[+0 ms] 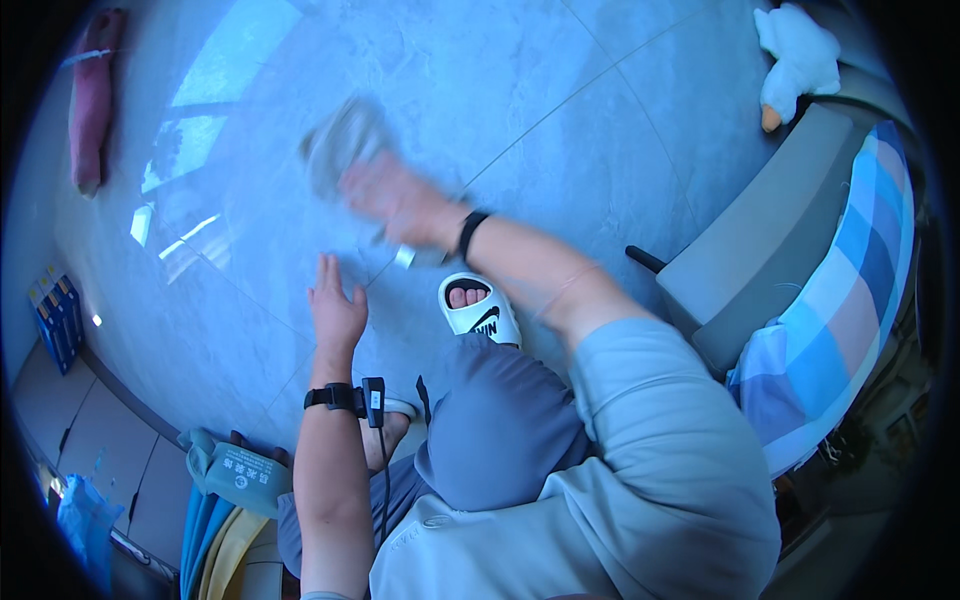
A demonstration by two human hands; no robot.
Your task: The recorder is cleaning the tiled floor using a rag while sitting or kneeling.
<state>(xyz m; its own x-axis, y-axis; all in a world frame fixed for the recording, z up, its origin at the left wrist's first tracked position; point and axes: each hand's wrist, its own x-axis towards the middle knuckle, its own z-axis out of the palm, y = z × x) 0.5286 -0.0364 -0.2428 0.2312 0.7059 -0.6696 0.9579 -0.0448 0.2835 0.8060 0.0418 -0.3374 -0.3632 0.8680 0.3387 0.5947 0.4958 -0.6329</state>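
My right hand [400,200] is smeared by motion over the tiled floor, its fingers closed on a soft grey-beige cloth [345,145]. The cloth is blurred too, and its folds and edges cannot be made out. A small pale piece [405,256] shows just below the right wrist; its kind is unclear. My left hand [337,305] is low over the floor, fingers stretched out and holding nothing. I cannot tell if it touches the tiles.
My slippered foot [482,310] stands between my arms. A grey sofa [760,220] with a checked cover [850,300] is at the right, near a white plush toy [800,60]. A long pink thing [92,120] lies far left; cabinets [105,430] line the lower left.
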